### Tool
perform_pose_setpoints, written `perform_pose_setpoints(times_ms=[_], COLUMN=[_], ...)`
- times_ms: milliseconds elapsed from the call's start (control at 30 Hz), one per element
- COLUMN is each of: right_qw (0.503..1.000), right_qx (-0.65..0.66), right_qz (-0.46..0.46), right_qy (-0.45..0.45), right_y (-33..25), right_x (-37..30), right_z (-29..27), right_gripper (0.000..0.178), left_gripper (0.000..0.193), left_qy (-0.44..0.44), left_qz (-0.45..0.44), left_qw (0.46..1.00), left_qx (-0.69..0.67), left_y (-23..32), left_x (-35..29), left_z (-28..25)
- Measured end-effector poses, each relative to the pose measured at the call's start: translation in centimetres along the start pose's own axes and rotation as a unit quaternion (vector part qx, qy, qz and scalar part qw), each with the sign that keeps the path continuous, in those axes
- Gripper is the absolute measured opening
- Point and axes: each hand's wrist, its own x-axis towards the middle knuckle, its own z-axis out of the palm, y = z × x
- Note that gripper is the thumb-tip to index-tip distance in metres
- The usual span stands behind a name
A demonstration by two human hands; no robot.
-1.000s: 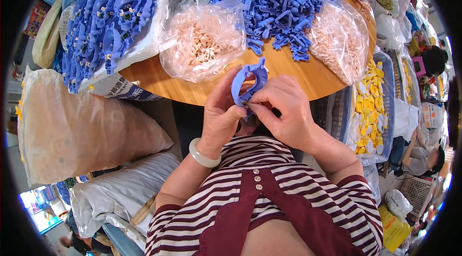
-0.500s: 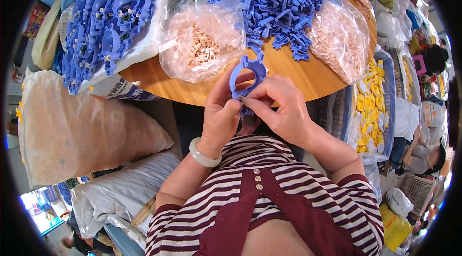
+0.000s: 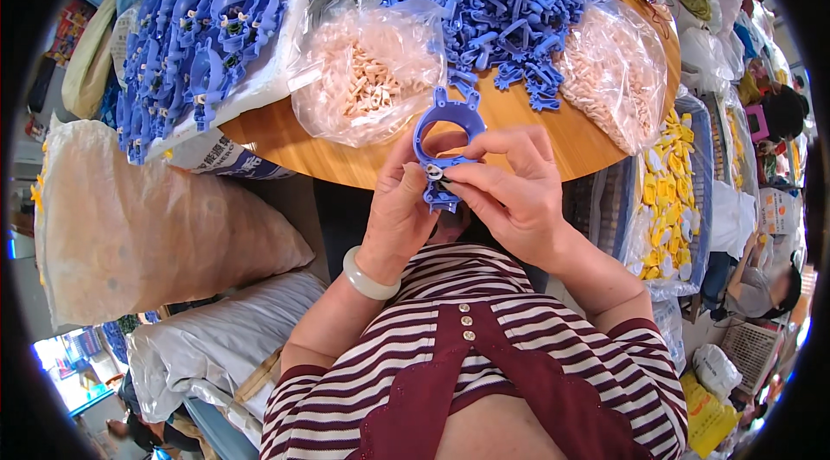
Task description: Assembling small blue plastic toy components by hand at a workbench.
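A blue plastic ring-shaped part with small prongs on top is held up over the table's near edge. My left hand grips its left side, thumb and fingers closed round it. With thumb and forefinger pinched, my right hand touches the part's lower middle. A small white piece shows there beside a dark bit, just below the ring opening; the right fingertips partly cover the dark bit. Beyond the hands, a clear bag of pale peach pieces stands open, and a heap of blue plastic parts lies behind.
The round wooden table ends just beyond my lap. A white tray of blue ring assemblies sits at left, another bag of pale pieces at right. A crate of yellow parts stands right; large sacks fill the left.
The blue part has turned so its ring faces me more openly, and the white piece now shows. My right fingers have shifted slightly on it; both hands still hold it.
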Motion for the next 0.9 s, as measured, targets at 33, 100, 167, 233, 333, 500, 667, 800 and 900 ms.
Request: perform_pose_setpoints(times_ms=[33, 100, 167, 233, 333, 500, 667, 800, 900], right_qw=[1.000, 1.000, 1.000, 1.000, 1.000, 0.998, 0.959, 0.934, 0.944], right_qx=[-0.011, -0.004, 0.003, 0.001, -0.015, 0.054, -0.029, -0.199, -0.221], right_qz=[-0.005, -0.010, -0.017, -0.027, -0.019, 0.023, 0.207, 0.284, 0.245], right_qy=[0.003, 0.005, 0.007, 0.016, -0.002, 0.032, 0.191, 0.084, -0.002], right_y=[0.0, 0.3, 0.6, 0.8, 0.8, 2.0, 7.1, 14.5, 15.4], right_x=[0.0, 0.1, 0.1, 0.0, 0.1, 0.3, -0.6, -2.3, -2.2], right_z=[0.1, 0.3, 0.6, 0.7, -0.1, -3.5, -10.2, -14.2, -13.3], right_gripper=[0.021, 0.021, 0.020, 0.020, 0.020, 0.018, 0.012, 0.017, 0.019], left_gripper=[0.058, 0.057, 0.056, 0.054, 0.051, 0.050, 0.051, 0.050, 0.049], left_qy=[0.006, 0.012, 0.017, 0.017, 0.007, 0.032, 0.013, -0.004, -0.014], left_qz=[-0.003, -0.005, -0.006, -0.027, -0.034, -0.042, -0.061, -0.078, -0.082], left_qw=[1.000, 1.000, 1.000, 0.999, 0.998, 0.999, 0.998, 0.997, 0.996], left_qx=[-0.009, -0.010, -0.011, -0.026, -0.057, -0.003, -0.006, -0.012, -0.010], left_y=[0.0, 0.0, -0.1, -0.2, -0.5, 0.3, 0.5, 0.1, -0.1], left_x=[-0.1, -0.3, -0.3, -0.3, -0.2, -0.3, -0.1, 0.3, 0.5], left_z=[0.1, 0.0, -0.2, -0.3, 0.0, 0.7, 0.1, 0.5, 0.6])
